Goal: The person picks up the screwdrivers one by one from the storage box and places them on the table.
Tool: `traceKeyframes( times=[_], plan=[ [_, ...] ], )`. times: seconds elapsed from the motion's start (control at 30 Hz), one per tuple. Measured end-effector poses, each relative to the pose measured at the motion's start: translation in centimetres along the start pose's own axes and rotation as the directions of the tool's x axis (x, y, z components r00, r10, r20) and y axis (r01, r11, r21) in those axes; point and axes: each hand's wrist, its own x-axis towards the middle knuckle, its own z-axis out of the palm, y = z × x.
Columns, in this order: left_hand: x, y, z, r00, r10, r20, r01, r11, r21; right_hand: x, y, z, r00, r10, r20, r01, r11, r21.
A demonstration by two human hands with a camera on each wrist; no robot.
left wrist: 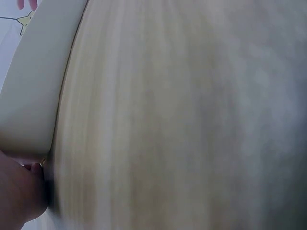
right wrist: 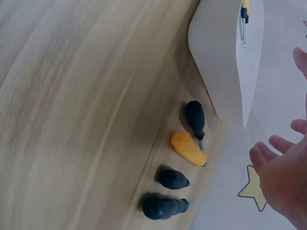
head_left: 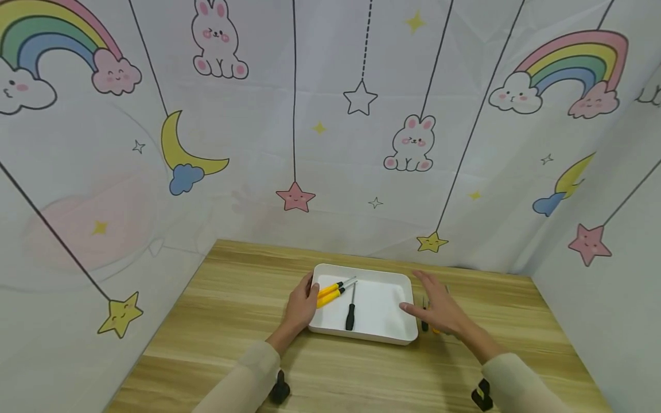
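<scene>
A white rectangular tray (head_left: 384,310) sits on the wooden table. Inside lie two yellow-handled screwdrivers (head_left: 330,297) at its left end and a black-handled screwdriver (head_left: 350,316). My left hand (head_left: 300,305) grips the tray's left side, thumb at the rim and fingers outside, mostly hidden. Just off the tray's right end, my right hand (head_left: 443,310) hovers with fingers spread and holds nothing. Below it, in the right wrist view, lie a black screwdriver (right wrist: 194,119), an orange-handled screwdriver (right wrist: 188,148) and two more black-handled tools (right wrist: 172,178), their tips hidden.
Behind the wooden table (head_left: 232,298) hangs a white curtain (head_left: 335,149) printed with stars, rabbits and rainbows, and it continues along both sides. Small black objects (head_left: 279,390) appear beside each sleeve near the wrists.
</scene>
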Motion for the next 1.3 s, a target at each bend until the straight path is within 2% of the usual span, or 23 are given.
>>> traceKeyframes(
  times=[0.23, 0.47, 0.67, 0.77, 0.97, 1.17, 1.3],
  plan=[
    [0.0, 0.2, 0.1, 1.0, -0.006, 0.002, 0.006, 1.0, 0.006, 0.4, 0.0, 1.4, 0.999, 0.034, -0.038, -0.032, 0.997, 0.067],
    [0.0, 0.3, 0.2, 1.0, 0.002, 0.007, -0.002, 1.0, 0.007, 0.9, -0.3, 2.7, 0.993, 0.083, -0.079, -0.077, 0.994, 0.076],
    [-0.1, 0.3, 0.2, 1.0, 0.006, 0.009, -0.006, 1.0, 0.007, 0.9, -0.3, 3.7, 0.984, 0.156, -0.086, -0.144, 0.981, 0.134],
    [-0.1, 0.2, 0.2, 1.0, 0.004, 0.01, -0.004, 1.0, 0.008, 1.0, -0.2, 4.3, 0.976, 0.202, -0.076, -0.188, 0.968, 0.166],
    [0.0, 0.1, 0.1, 1.0, 0.01, 0.005, -0.01, 1.0, 0.013, 1.5, -0.9, 5.2, 0.955, 0.276, -0.107, -0.248, 0.944, 0.219],
    [0.1, 0.1, 0.0, 1.0, 0.009, 0.005, -0.009, 0.999, 0.033, 2.3, -1.8, 6.3, 0.923, 0.372, -0.101, -0.349, 0.917, 0.191],
    [0.1, 0.1, -0.1, 1.0, 0.013, 0.004, -0.013, 0.999, 0.047, 2.5, -2.1, 7.1, 0.911, 0.39, -0.137, -0.364, 0.914, 0.179]
  ],
)
